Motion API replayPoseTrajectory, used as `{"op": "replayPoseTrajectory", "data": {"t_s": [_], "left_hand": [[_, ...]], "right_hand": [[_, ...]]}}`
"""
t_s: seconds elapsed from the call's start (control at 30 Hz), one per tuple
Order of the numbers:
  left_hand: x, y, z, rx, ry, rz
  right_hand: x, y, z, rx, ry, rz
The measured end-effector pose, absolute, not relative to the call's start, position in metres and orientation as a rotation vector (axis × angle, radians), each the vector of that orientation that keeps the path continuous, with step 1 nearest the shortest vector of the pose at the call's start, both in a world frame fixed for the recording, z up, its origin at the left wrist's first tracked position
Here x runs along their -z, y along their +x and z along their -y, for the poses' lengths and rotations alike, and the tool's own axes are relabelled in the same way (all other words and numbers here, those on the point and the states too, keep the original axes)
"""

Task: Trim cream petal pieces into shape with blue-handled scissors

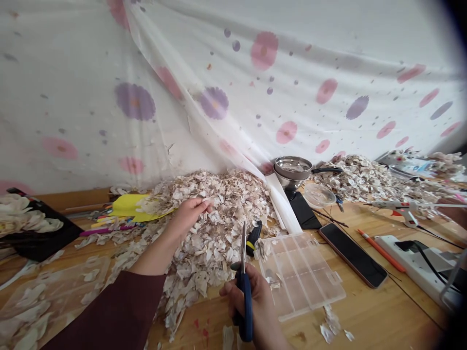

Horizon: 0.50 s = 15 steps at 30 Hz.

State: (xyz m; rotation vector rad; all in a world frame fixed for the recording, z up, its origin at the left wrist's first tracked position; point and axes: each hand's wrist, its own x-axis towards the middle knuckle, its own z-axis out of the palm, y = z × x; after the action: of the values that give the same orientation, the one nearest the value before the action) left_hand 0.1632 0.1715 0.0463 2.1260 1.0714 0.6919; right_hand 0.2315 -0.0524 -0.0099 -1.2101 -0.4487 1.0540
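The left hand (189, 211) reaches out over the middle of the table (383, 311), fingers pinched on one pale flake at the top of the big heap of husks (215, 228) piled against the flowered cloth (233, 73) at the back edge. The right hand (255, 296) sits near the front edge, clenched through the blue handles of the scissors (243, 272), blades closed and pointing up and away (nothing lies between them).

Just right of the scissors lies a clear compartment box (302, 272), lid open, with a few bits in the near-left cells. Further right a phone (352, 253) lies face up beside an orange pencil (381, 250), and a glue gun (399, 209) stands near the right edge.

As I judge it, this is the picking step: a flake is being chosen for trimming. The next move calls for lifting that piece clear without dragging its neighbours, bringing it to the scissors, and opening the blades to take it.
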Motion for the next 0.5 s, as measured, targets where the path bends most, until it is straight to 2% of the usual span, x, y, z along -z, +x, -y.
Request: {"op": "replayPoseTrajectory", "data": {"t_s": [0.27,0.33,0.43,0.5], "left_hand": [[-0.043,0.156,-0.148,-0.738,2.345,-1.156],[-0.030,0.159,-0.122,-0.621,2.469,-1.005],[-0.009,0.165,-0.090,-0.235,2.902,-0.414],[0.002,0.169,-0.086,-0.118,3.041,-0.155]], "right_hand": [[0.005,0.232,0.054,-1.026,-1.188,0.466],[0.000,0.234,0.055,-0.989,-1.193,0.464],[-0.008,0.237,0.056,-0.943,-1.194,0.481],[-0.012,0.238,0.056,-0.932,-1.193,0.484]]}}
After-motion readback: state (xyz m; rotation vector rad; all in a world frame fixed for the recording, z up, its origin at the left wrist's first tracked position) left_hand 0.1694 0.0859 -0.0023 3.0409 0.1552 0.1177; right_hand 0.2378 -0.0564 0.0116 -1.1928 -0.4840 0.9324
